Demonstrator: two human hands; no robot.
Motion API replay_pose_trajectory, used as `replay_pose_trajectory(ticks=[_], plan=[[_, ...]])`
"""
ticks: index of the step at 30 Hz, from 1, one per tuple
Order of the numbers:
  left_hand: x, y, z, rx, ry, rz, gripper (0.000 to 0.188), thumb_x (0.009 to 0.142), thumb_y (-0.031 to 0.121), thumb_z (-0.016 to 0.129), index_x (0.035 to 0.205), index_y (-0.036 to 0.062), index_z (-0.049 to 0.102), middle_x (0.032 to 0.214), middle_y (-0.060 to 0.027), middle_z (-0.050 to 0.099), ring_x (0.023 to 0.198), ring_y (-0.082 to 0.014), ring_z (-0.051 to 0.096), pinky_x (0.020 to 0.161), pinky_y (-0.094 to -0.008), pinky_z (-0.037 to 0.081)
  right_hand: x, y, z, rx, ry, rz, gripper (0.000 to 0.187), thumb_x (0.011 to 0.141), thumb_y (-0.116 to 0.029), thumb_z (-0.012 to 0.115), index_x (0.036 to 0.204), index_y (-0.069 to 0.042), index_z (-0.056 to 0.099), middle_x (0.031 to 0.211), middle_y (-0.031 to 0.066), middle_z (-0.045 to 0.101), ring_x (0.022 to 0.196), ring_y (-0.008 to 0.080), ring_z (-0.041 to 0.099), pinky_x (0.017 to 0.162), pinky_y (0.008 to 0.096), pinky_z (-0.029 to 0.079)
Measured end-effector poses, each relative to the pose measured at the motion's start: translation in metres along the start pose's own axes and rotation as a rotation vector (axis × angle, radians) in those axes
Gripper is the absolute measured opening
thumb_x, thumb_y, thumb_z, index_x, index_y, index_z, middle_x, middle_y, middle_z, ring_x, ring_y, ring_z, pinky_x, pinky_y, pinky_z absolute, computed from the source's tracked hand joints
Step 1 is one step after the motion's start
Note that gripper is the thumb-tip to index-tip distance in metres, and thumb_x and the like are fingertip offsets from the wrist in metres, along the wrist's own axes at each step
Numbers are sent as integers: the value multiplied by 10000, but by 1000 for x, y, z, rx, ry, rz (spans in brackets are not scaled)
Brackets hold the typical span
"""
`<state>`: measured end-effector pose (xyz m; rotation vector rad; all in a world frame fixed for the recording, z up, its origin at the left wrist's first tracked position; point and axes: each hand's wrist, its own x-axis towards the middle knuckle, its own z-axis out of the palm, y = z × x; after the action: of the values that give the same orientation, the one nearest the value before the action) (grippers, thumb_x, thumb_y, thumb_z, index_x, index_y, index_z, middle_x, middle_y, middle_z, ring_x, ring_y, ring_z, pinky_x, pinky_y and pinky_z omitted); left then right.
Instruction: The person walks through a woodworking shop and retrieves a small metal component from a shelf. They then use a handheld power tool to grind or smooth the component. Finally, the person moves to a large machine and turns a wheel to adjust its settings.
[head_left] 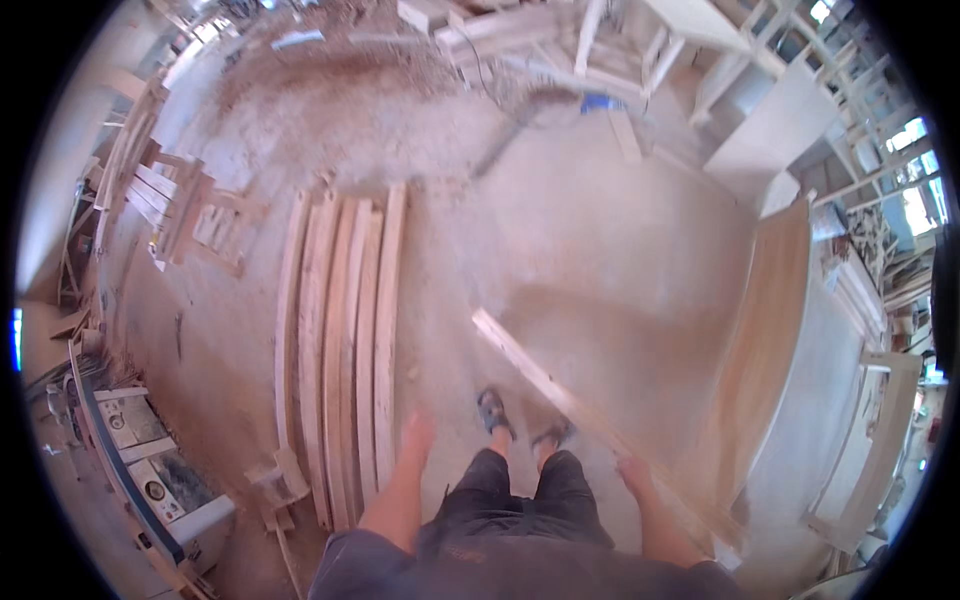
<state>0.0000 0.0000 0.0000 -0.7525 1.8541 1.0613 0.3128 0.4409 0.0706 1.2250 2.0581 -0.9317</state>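
My right hand [632, 470], lower right, has fingers gripping a long plank [570, 401]; my left hand [419, 434], lower centre, blurs near boards [335, 360], fingers' closure I can't tell

Pale wooden beam [580, 410]: long, straight, held aslant at right side.

Center: one left hand [418, 435], one right hand [632, 470], two shoes [494, 412]. One slanting beam [555, 390], passing by right hand. Left of center: six or so side-by-side beams [340, 350], exact count hard where edges merge. Right: one long brown panel [765, 330]. Upper right: one wide pale board [775, 120], one blue object [601, 103]. Lower left: two round fittings [154, 490] on machine [205, 522]. Far right: stacked lumber [908, 285], too jumbled to count.
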Motion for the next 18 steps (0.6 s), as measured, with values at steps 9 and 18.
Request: replay_pose_trajectory(ticks=[9,18], plan=[[-23,49,-83,-329,59,122,604,867,132,653,1389,-37,399,931,-141,644,736,-177,616,597,-316,518,-70,-125,-27,-395,-242,-201,271,834,-237,491,863,-81,711,941,175,691,903,362,649,827,441,518],[-25,191,-107,-293,104,505,392,867,132,633,1224,-14,560,852,-118,654,765,-162,615,644,-314,493,10,-231,-15,-313,-307,-248,298,843,-284,548,967,-64,705,979,205,689,954,376,652,844,452,508]])
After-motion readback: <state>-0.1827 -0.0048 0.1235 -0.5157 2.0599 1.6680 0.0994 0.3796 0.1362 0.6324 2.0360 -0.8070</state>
